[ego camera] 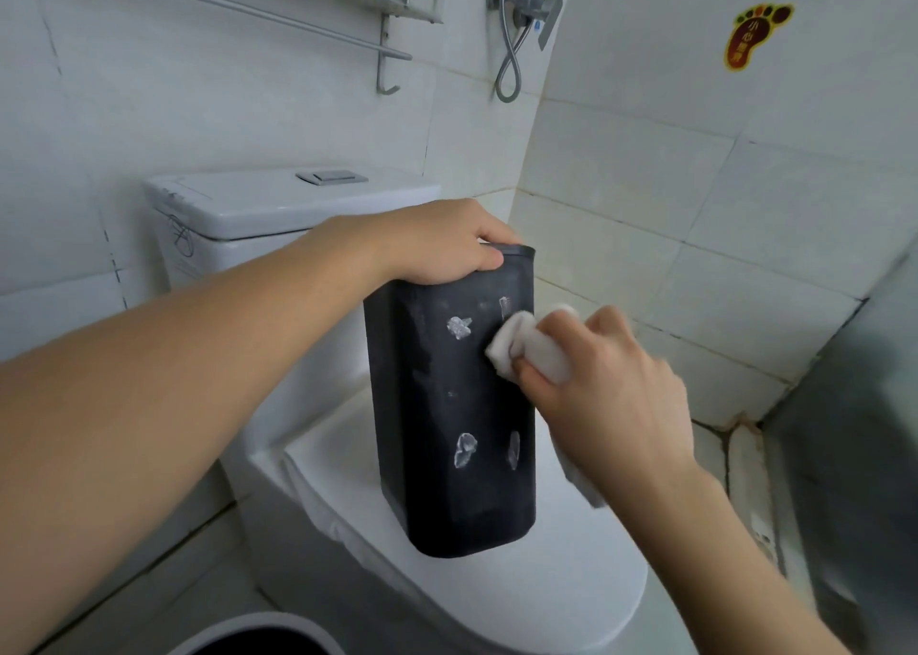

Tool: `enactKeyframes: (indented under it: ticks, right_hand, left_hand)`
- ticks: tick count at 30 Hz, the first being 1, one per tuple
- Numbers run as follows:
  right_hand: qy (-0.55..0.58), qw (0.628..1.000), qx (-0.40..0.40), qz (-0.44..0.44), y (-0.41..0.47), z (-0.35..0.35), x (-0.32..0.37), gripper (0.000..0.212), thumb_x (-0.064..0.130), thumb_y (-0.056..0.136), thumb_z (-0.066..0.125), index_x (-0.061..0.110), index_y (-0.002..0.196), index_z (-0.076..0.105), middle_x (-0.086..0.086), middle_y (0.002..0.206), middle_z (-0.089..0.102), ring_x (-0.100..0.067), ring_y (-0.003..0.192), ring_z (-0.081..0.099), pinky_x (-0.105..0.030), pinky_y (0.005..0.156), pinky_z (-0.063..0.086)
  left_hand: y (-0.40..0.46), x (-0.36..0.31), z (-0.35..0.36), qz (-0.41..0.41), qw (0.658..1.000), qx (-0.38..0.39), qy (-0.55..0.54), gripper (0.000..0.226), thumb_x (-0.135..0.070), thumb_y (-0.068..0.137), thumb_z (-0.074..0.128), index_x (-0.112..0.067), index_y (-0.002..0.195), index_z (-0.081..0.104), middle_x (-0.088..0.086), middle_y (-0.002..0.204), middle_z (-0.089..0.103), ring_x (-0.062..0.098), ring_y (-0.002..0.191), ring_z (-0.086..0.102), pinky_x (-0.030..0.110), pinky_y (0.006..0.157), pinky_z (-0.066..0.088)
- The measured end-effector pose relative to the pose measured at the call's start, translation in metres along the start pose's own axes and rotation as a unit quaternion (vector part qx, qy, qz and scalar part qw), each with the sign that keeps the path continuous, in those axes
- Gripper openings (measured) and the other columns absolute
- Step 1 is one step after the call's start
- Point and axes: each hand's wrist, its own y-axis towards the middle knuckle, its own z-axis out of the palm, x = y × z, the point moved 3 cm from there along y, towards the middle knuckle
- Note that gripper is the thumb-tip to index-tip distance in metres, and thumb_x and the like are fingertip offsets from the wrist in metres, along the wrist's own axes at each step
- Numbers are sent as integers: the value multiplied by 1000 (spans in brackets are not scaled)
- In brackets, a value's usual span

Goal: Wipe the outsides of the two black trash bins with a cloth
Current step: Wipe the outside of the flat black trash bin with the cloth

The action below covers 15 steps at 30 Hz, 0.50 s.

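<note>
Second bin: your view catches only a round rim with a dark inside [258, 637] at the bottom edge, beside the toilet; whether it is the other black bin, or wiped yet, you cannot tell.
Right hand: your right hand [611, 381] has its fingers [529, 374] clamped on a folded white cloth [521, 344], pressing it against the bin's front face, with a loose tail of cloth hanging below your wrist.
Black bin: the tall black trash bin [447, 406] stands upright on the closed toilet lid [521, 580], tilted slightly.
Left hand: your left hand [437, 247] grips the bin's top rim, fingers curled over the edge, steadying it.
Progress: judged from the face you see, you are early on this bin; whitish residue patches [459, 327] sit above and below the cloth and a dull haze covers the front. The other sides are hidden, so you cannot tell their state.
Left to do: clearing those patches, the remaining sides, then the second bin.
Cistern: the white tank [248, 207] behind has a two-part flush button [332, 177].
Writing: a foot-shaped wall sticker [752, 33] carries Chinese characters, seemingly a slip warning. No brand is readable on the bin.
</note>
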Motion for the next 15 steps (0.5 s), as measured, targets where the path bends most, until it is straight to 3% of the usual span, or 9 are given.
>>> enactKeyframes:
  ticks: [5, 11, 15]
  right_hand:
    - [1, 1000, 4, 11, 3, -4, -8, 28, 59, 89, 48, 34, 102, 53, 4, 90, 42, -34, 65, 55, -32, 56, 38]
    - [26, 998, -43, 27, 50, -15, -1, 28, 53, 90, 48, 29, 102, 56, -1, 89, 42, -32, 63, 42, -33, 58, 33]
    - [21, 999, -40, 19, 28, -8, -3, 25, 53, 91, 49, 30, 99, 54, 1, 87, 41, -33, 60, 45, -32, 55, 33]
  left_hand:
    - [1, -6, 3, -3, 1000, 4, 11, 28, -17, 98, 48, -21, 115, 70, 1, 110, 71, 18, 105, 64, 39, 96, 49]
    - [2, -11, 5, 17, 1000, -10, -2, 26, -23, 101, 50, -28, 112, 73, -9, 103, 72, 12, 102, 63, 27, 92, 46]
    - [0, -7, 3, 8, 1000, -8, -10, 29, -17, 99, 49, -25, 115, 73, -2, 108, 73, 14, 101, 64, 31, 92, 47]
